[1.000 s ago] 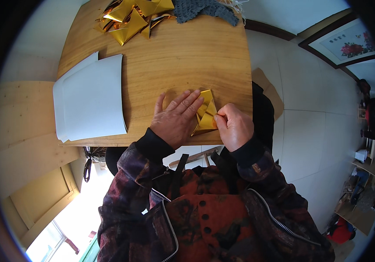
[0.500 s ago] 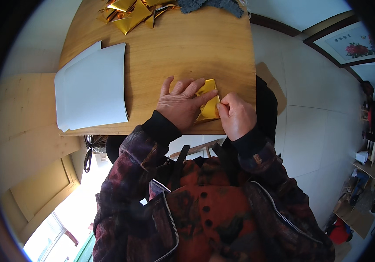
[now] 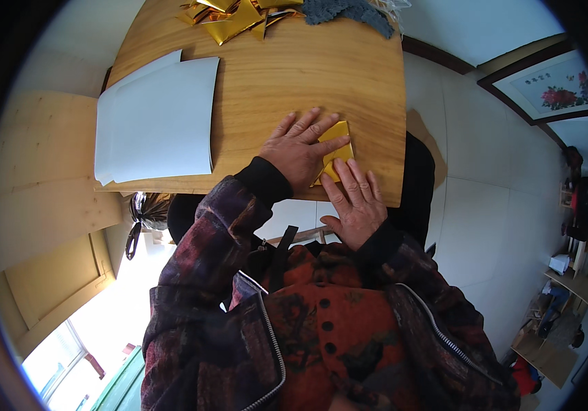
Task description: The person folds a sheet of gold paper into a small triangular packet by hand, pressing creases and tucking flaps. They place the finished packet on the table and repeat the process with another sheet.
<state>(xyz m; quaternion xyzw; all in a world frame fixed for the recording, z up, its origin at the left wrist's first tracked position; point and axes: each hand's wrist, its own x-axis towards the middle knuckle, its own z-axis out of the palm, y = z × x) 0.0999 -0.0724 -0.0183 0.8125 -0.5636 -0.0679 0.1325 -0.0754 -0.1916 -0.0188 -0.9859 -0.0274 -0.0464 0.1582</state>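
A small piece of shiny gold foil paper (image 3: 337, 130) lies at the near right of the wooden table, with a straight right edge. My left hand (image 3: 301, 152) rests flat across its left part, fingers spread, thumb reaching over the foil. Stretched out, the fingers of my right hand (image 3: 357, 205) touch the foil's near right part, and the palm hangs past the table's front edge. Both hands are open. Part of the foil is hidden under them, so its full shape cannot be made out.
White sheets (image 3: 160, 123) lie stacked at the table's left. At the far side sits a heap of gold foil pieces (image 3: 236, 20) beside a dark grey cloth (image 3: 349, 12). The wooden table (image 3: 294, 68) ends just right of my hands.
My right hand has gone from a pinch at the foil's right edge to stretched fingers at its near part. The left hand stays on the foil. The view has shifted slightly.
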